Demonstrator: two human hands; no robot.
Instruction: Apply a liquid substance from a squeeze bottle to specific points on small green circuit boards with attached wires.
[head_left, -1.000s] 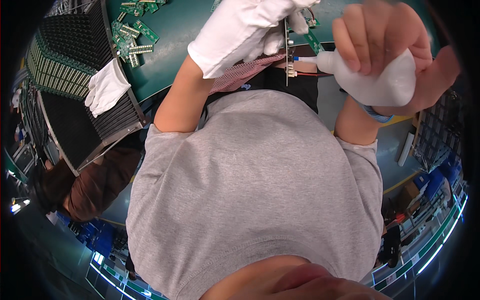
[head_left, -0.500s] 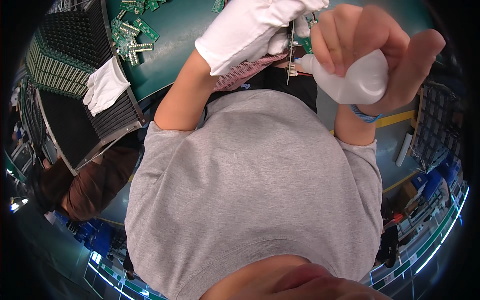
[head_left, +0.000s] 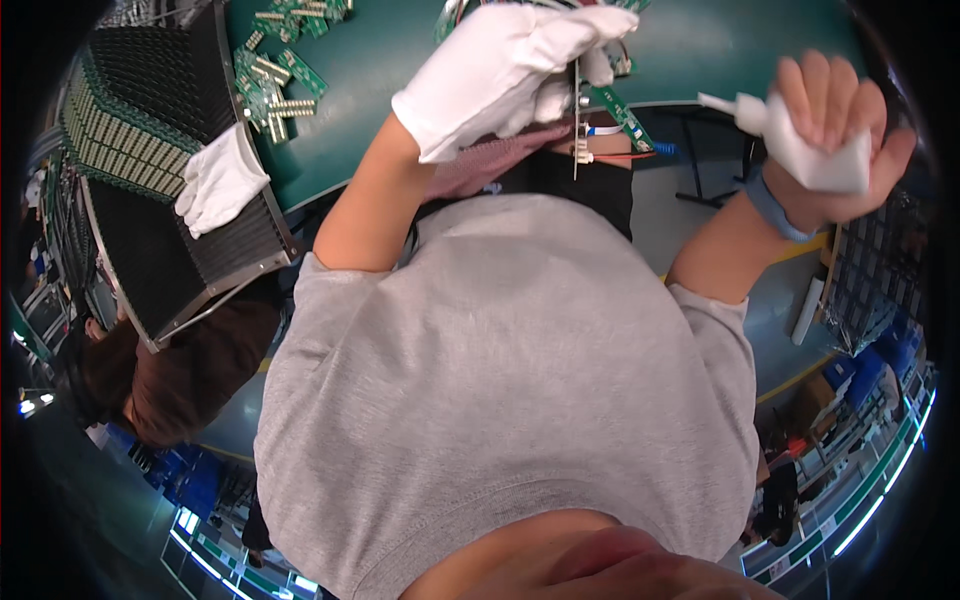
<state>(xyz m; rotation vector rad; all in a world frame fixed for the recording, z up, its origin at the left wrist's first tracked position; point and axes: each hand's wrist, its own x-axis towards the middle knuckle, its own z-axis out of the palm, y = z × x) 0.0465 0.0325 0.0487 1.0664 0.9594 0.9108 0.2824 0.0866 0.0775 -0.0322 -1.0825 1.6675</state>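
Note:
My left hand (head_left: 505, 75), in a white glove, is closed on a circuit board (head_left: 576, 145) seen edge-on, with white connectors along its lower part. Just right of it is a slim green board (head_left: 622, 115) by the table edge, with red and black wires and a blue plug nearby. My bare right hand (head_left: 832, 105) grips a white squeeze bottle (head_left: 835, 165), well apart from the board. The bottle's thin nozzle points left, toward the board.
Several loose green boards (head_left: 275, 95) lie on the green table (head_left: 360, 75). At the left a black rack (head_left: 215, 245) holds rows of boards, with a white glove (head_left: 222, 180) on top. Pink mesh cloth (head_left: 470, 168) hangs below my left hand. A co-worker's brown sleeve (head_left: 190, 370) is beyond the rack.
My right hand has drawn the bottle away to the right, so its nozzle no longer sits beside the board. The left hand stays nearly in place, still holding the board.

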